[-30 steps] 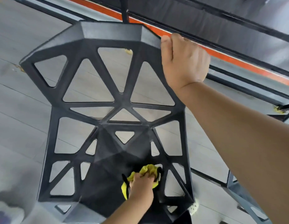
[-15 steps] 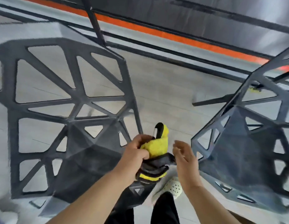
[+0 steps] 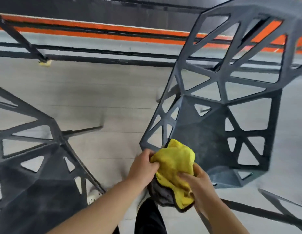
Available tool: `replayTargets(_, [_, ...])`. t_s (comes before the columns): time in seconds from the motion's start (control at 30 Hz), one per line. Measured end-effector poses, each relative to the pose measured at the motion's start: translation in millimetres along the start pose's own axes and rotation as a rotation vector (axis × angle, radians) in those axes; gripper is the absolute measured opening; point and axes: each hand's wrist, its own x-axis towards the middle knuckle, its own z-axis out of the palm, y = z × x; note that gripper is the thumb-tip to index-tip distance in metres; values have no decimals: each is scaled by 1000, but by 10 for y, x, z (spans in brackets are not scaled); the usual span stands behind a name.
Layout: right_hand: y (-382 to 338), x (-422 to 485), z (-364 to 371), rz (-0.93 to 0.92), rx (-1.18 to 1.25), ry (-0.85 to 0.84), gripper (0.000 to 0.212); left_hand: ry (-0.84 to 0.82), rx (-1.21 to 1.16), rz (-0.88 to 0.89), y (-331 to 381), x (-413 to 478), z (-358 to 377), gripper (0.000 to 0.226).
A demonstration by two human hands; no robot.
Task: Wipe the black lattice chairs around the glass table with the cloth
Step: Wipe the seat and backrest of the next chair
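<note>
Your left hand (image 3: pixel 143 168) pinches the left edge of the yellow cloth (image 3: pixel 175 166). Your right hand (image 3: pixel 199 184) grips its lower right side, fingers curled into the folds. The cloth sits bunched between both hands. One black lattice chair (image 3: pixel 206 129) stands just beyond your right hand; contact with the cloth cannot be confirmed. A second chair (image 3: pixel 45 183) stands left of your left forearm.

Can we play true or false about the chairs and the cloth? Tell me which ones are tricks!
1. The left hand and right hand both hold the cloth. True.
2. The cloth is blue. False: it is yellow with a dark grey side.
3. Two black lattice chairs show, a left chair and a right chair. True.
4. The cloth lies flat on a seat. False: it is bunched in the hands.
</note>
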Motion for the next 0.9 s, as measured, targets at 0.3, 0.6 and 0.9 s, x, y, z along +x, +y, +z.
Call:
replayTargets(0.3, [-134,218,-396,-274,-391,371,17,428,125,132,455,646,-112,28])
replayTargets(0.6, [110,1074,926,-591,-670,-48,71,345,-183,-3,545,971,-286,30])
replayTargets(0.9, [575,1350,834,-802,-1023,228,73,73,205,122,714,1142,-81,56])
